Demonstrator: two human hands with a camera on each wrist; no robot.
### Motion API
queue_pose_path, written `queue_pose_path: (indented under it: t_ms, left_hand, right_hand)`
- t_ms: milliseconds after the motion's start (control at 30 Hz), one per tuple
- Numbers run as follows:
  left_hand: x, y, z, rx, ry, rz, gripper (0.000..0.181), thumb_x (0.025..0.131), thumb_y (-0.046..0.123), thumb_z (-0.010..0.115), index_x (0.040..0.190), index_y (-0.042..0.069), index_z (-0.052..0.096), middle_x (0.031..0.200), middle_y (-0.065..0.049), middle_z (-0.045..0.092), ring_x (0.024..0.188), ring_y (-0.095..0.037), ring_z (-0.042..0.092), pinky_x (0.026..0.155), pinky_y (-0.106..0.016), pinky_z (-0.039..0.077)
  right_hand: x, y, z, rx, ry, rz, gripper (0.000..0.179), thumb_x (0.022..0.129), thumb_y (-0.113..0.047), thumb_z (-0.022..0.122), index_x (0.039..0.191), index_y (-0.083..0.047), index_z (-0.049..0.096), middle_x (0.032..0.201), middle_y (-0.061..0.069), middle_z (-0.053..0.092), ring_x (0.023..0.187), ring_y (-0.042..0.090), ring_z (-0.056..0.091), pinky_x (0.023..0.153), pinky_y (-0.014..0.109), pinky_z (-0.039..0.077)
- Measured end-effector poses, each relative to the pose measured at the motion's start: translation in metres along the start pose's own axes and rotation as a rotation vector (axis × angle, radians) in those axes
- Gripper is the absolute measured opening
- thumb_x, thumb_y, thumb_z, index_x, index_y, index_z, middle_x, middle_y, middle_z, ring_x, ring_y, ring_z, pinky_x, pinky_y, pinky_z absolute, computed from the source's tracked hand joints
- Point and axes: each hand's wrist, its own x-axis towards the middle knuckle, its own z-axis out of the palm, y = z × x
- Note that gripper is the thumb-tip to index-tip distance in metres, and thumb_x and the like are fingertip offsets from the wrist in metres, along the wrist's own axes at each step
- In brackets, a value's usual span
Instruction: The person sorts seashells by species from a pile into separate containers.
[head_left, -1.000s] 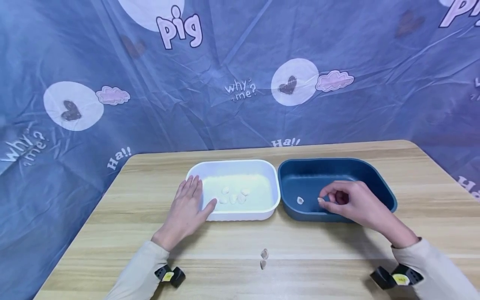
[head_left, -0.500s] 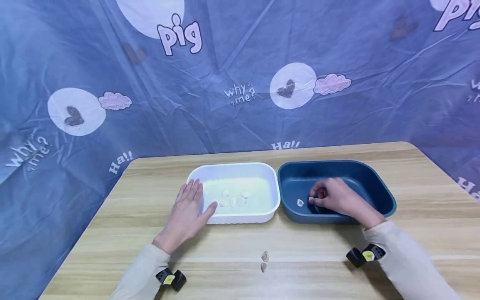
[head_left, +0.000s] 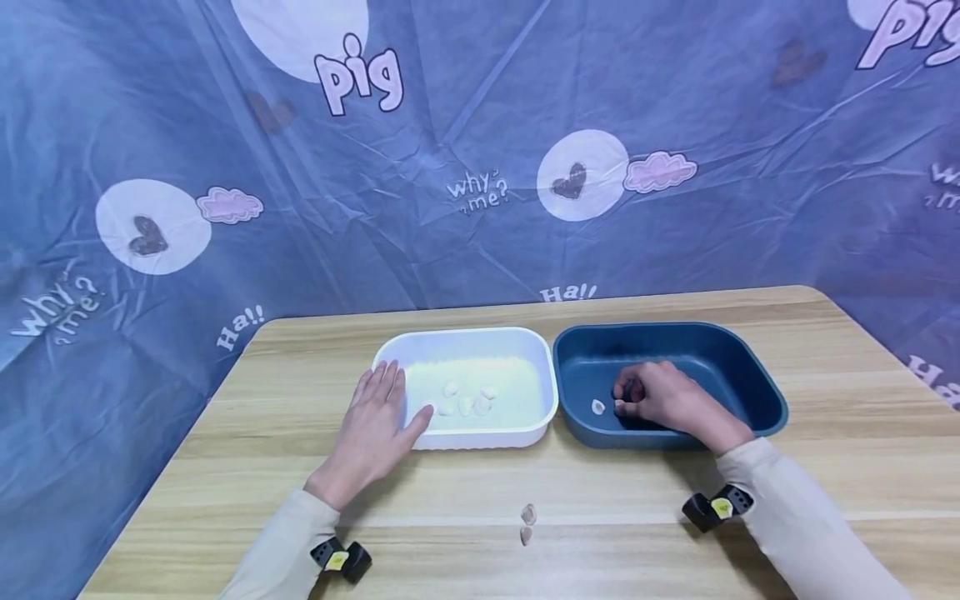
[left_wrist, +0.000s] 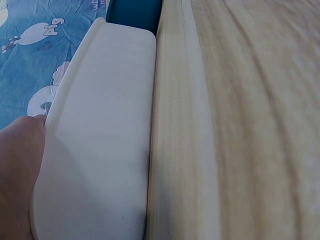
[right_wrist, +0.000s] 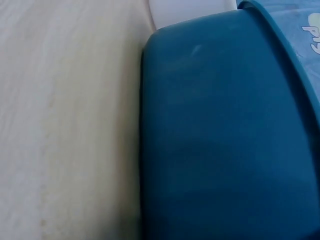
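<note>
In the head view my left hand (head_left: 371, 433) lies with fingers straight over the left end of a white bin (head_left: 480, 437), its thumb reaching over the front rim. Several small pale shells (head_left: 482, 406) lie on that bin's floor. My right hand (head_left: 660, 396) reaches down into a dark blue bin (head_left: 720, 346), thumb and forefinger pinching a small pale shell that the fingertips mostly hide. Just left of these fingertips, another shell (head_left: 597, 407) rests on the blue bin's floor. The right wrist view shows the blue bin's outer wall (right_wrist: 225, 125), without the hand.
Two small brownish shells (head_left: 528, 514) lie on the wooden table (head_left: 450, 550) in front of the bins. Both bins stand side by side, ends together. A printed blue cloth (head_left: 420, 233) hangs behind the table.
My right hand has moved left and lower within the blue bin, toward the shell lying there. The left hand stays at the white bin.
</note>
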Motion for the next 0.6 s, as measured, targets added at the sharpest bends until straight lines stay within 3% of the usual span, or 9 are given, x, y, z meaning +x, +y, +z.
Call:
queue_pose_path:
  t_ms: [300, 433, 600]
  left_hand:
    - [0.002, 0.000, 0.001, -0.006, 0.010, 0.011, 0.077, 0.098, 0.049, 0.042, 0.140, -0.015, 0.036, 0.149, -0.030, 0.030, 0.142, -0.041, 0.022, 0.118, -0.049, 0.011]
    - [0.002, 0.000, 0.000, -0.005, -0.003, 0.000, 0.078, 0.098, 0.050, 0.041, 0.141, -0.015, 0.035, 0.150, -0.029, 0.029, 0.143, -0.040, 0.021, 0.119, -0.048, 0.010]
    - [0.002, -0.001, 0.001, -0.003, -0.006, -0.007, 0.078, 0.098, 0.049, 0.042, 0.140, -0.016, 0.035, 0.150, -0.030, 0.029, 0.143, -0.040, 0.021, 0.119, -0.048, 0.010]
  right_hand:
    - [-0.015, -0.018, -0.012, 0.085, 0.259, -0.116, 0.010, 0.080, -0.009, 0.077, 0.082, -0.014, 0.069, 0.063, -0.012, 0.053, 0.056, 0.003, 0.048, 0.052, 0.021, 0.042]
    - [-0.031, -0.036, -0.006, 0.139, 0.275, -0.195, 0.014, 0.078, -0.010, 0.080, 0.082, -0.019, 0.069, 0.063, -0.017, 0.051, 0.056, -0.001, 0.048, 0.050, 0.020, 0.043]
    - [-0.049, -0.063, 0.019, 0.254, 0.245, -0.361, 0.020, 0.073, -0.005, 0.081, 0.082, -0.019, 0.069, 0.065, -0.019, 0.051, 0.055, -0.004, 0.044, 0.044, 0.016, 0.041]
